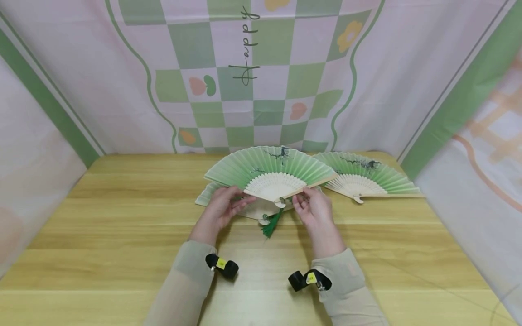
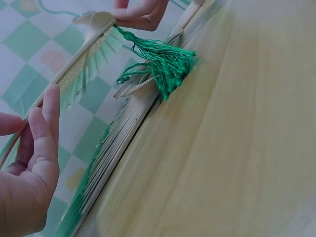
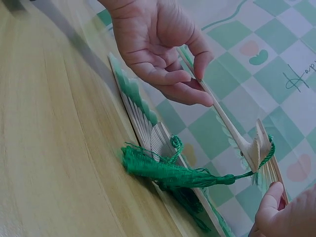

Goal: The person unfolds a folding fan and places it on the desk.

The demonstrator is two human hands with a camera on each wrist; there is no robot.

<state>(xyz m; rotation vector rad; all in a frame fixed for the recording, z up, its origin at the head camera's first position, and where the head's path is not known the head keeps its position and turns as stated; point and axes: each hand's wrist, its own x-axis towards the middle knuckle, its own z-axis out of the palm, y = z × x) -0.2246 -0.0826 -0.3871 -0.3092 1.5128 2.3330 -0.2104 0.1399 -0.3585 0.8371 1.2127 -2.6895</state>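
A spread green folding fan [image 1: 285, 165] with pale slatted ribs and a dark branch print is held up in the head view. My left hand [image 1: 222, 206] pinches its left outer stick between thumb and fingers. On the other side, my right hand [image 1: 314, 206] pinches the right outer stick. From the fan's pivot hangs a green tassel [image 3: 168, 165], which drops over a second spread fan [image 2: 113, 153] lying on the table below. The upper fan overlaps most of that lower fan in the head view.
A third spread green fan [image 1: 375, 176] lies at the back right of the wooden table [image 1: 122, 253]. Behind the table hangs a checkered cloth [image 1: 232, 54] with the word "Happy". Black camera straps [image 1: 222, 266] sit on both sleeves.
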